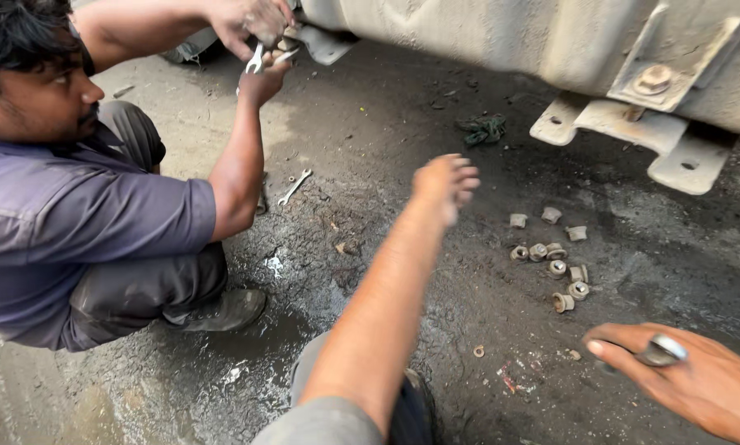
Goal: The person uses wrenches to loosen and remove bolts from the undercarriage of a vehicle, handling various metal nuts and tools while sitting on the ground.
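Observation:
My left hand (446, 185) is stretched forward over the oily ground, fingers apart and holding nothing. It hovers left of a cluster of several rusty nuts (551, 259) lying on the ground. My right hand (691, 379) is at the lower right, fingers closed around a small shiny metal part (662, 350). A small washer (479, 351) lies between my two arms.
A co-worker squats at the left, both hands (254, 41) working a spanner under a large dusty vehicle body (502, 33). A spanner (294, 187) lies on the ground near them. A metal bracket (634, 132) with a bolt (654, 80) hangs at the upper right, and a green rag (483, 129) lies beneath the body.

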